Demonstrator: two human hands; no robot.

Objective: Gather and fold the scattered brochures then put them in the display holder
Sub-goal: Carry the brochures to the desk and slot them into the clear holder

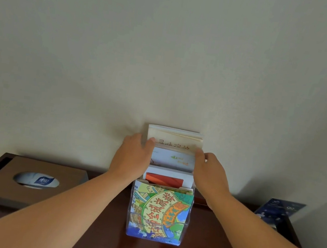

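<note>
A clear tiered display holder (187, 213) stands on the dark wooden table against the wall. Its front pocket holds a colourful cartoon brochure (158, 211). Behind it sit an orange-and-white brochure (165, 178) and a pale blue one (174, 159). At the back stands a cream folded brochure (174, 138) with dark lettering. My left hand (132, 155) holds that cream brochure's left edge, thumb on its front. My right hand (208, 168) grips its right edge with curled fingers.
A brown tissue box (34, 180) with a blue-white tissue pack showing sits at the left on the wooden table (216, 243). A dark blue leaflet (277, 212) lies at the table's right edge. The plain wall rises directly behind the holder.
</note>
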